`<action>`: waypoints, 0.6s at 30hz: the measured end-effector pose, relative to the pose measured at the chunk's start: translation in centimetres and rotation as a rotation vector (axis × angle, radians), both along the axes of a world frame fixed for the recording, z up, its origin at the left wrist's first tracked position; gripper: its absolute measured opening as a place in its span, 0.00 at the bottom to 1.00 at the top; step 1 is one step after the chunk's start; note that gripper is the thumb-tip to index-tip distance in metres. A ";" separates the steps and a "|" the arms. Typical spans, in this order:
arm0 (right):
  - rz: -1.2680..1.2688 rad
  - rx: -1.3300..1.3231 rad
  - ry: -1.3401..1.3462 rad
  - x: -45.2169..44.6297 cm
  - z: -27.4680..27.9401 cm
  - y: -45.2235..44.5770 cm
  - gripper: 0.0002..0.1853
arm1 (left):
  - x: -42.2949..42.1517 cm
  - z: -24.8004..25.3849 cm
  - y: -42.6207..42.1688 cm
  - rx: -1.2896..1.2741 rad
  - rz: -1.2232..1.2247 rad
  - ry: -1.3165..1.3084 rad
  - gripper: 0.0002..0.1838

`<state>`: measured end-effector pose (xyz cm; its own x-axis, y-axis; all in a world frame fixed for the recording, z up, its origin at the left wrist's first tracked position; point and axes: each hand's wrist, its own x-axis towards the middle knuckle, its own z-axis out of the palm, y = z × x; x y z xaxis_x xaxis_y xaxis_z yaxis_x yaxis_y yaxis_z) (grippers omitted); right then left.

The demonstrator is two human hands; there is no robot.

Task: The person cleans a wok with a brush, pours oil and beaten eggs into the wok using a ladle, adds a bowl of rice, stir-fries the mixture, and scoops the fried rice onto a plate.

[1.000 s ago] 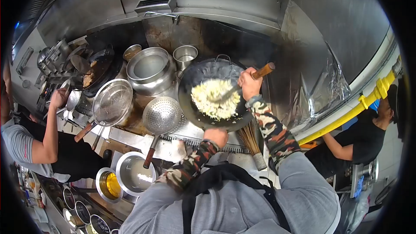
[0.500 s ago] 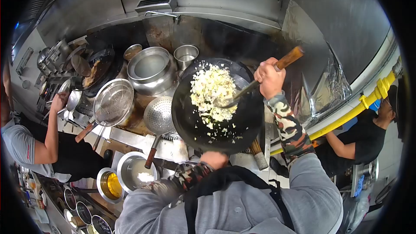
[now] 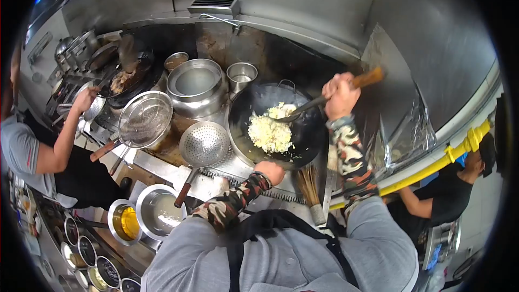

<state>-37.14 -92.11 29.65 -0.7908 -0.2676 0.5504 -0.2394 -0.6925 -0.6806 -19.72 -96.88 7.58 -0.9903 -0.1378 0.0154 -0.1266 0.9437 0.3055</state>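
A large black wok (image 3: 308, 154) sits on the stove with pale yellow and white chopped food (image 3: 269, 133) inside. My left hand (image 3: 270, 172) is closed at the wok's near edge, where it grips the rim or a handle there. Above the wok's right side, my right hand (image 3: 341, 95) wraps round the wooden handle of a ladle (image 3: 311, 105). The ladle's bowl rests in the food near the wok's middle.
Left of the wok are a perforated strainer (image 3: 204, 144), a mesh strainer (image 3: 145, 119) and a big metal pot (image 3: 197, 104). A co-worker (image 3: 62, 154) handles another wok at left; another person (image 3: 454, 192) is at right. A bamboo brush (image 3: 311, 192) lies nearby.
The wok, tilted and raised half a second ago, has settled back on the stove. The food has slid together and lower in view. My right hand has shifted slightly with the ladle.
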 end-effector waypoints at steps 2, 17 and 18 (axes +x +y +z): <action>-0.035 0.065 -0.093 -1.2 -5.1 -2.0 0.10 | -0.8 -0.6 -0.5 0.017 0.012 -0.057 0.19; 0.083 0.230 -0.030 -4.0 -5.5 -5.4 0.09 | 7.2 3.4 -0.8 0.110 0.171 0.433 0.20; 0.080 0.236 -0.031 -4.6 -7.1 -5.7 0.09 | 9.0 3.1 -1.1 0.186 0.199 0.332 0.19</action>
